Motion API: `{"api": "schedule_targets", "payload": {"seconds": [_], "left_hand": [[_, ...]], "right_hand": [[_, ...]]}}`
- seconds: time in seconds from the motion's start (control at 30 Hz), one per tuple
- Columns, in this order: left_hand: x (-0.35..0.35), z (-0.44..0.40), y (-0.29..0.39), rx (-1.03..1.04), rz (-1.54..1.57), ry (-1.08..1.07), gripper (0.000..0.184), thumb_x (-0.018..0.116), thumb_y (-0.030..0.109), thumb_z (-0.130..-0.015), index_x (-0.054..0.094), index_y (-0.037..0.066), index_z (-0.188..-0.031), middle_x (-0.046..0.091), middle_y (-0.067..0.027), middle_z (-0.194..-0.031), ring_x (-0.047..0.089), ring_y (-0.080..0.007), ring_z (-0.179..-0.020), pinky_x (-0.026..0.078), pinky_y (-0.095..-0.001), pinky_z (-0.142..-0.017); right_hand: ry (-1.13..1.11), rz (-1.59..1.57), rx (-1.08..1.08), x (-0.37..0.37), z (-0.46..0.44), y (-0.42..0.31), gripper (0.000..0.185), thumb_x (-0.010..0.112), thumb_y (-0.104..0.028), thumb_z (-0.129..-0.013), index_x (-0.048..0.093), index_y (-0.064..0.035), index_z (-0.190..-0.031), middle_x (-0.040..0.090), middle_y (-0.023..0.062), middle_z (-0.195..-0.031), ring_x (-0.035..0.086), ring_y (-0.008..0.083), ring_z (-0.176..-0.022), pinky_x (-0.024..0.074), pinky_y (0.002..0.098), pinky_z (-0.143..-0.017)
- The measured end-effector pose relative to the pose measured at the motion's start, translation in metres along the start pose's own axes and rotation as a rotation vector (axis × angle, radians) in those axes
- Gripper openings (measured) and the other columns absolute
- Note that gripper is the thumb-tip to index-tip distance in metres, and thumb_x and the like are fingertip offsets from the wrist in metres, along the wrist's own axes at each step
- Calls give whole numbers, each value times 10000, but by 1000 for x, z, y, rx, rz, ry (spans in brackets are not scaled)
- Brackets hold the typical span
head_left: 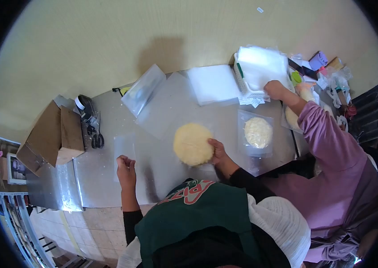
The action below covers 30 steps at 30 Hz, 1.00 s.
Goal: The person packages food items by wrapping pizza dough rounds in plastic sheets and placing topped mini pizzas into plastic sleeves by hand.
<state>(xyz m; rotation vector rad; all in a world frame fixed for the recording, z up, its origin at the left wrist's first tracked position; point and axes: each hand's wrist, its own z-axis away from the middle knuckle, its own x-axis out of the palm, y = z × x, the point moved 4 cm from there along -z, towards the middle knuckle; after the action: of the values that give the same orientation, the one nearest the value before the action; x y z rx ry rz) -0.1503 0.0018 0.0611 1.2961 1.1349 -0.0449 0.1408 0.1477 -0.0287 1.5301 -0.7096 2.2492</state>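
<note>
A round, flat, pale yellow pizza base (192, 144) is gripped at its right edge by my right hand (218, 151), above the middle of the grey table. My left hand (127, 169) is closed in a pinch to the left of it. Beside and beneath those fingers is a thin clear plastic sheet or bag (123, 146); whether they hold it I cannot tell. To the right of the base, another round pale piece (258, 132) lies in a clear plastic bag (246, 147).
A co-worker's hand (276, 90) touches a white basket (241, 82) topped with plastic sheets. More sheets (211, 82) lie alongside. Clear plastic (144, 91) rests near the wall. An open cardboard box (48, 134) and black scissors (96, 138) sit at left. Several bagged items crowd the right end.
</note>
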Motion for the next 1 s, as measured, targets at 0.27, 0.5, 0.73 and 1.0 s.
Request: {"api": "schedule_targets", "payload": {"seconds": [0.27,0.5,0.73,1.0], "left_hand": [[74,10,95,702,-133,-348,135,537,16,-717,567,53,-843,585,-101,-896,562,-295,-849,472,-378,-708],[128,24,91,556,-3,-545,277,660,152,-735,600,47,-985,590,-109,-1000,524,-294,-982,421,-377,-858],[133,21,99,817,-99,-373,349,595,90,-745,540,32,-1085,542,-135,-1095,465,-296,-1079,366,-380,-909],[153,0,61,391,582,-370,304,603,70,-754,554,10,-1048,563,-98,-1067,529,-266,-918,440,-347,-762]], "right_hand": [[157,62,-397,-34,92,-46,662,618,-359,-741,419,6,-1256,528,187,-1198,554,323,-1051,454,457,-900],[66,-87,-396,18,99,-34,601,573,-366,-772,454,6,-1229,557,186,-1151,572,314,-1018,466,451,-885],[-122,-117,-56,47,68,7,616,562,-371,-784,442,34,-1232,547,212,-1158,565,334,-1027,447,446,-909],[-140,-124,144,50,41,38,549,566,-328,-814,464,56,-1192,557,220,-1140,574,336,-1012,451,449,-901]]}}
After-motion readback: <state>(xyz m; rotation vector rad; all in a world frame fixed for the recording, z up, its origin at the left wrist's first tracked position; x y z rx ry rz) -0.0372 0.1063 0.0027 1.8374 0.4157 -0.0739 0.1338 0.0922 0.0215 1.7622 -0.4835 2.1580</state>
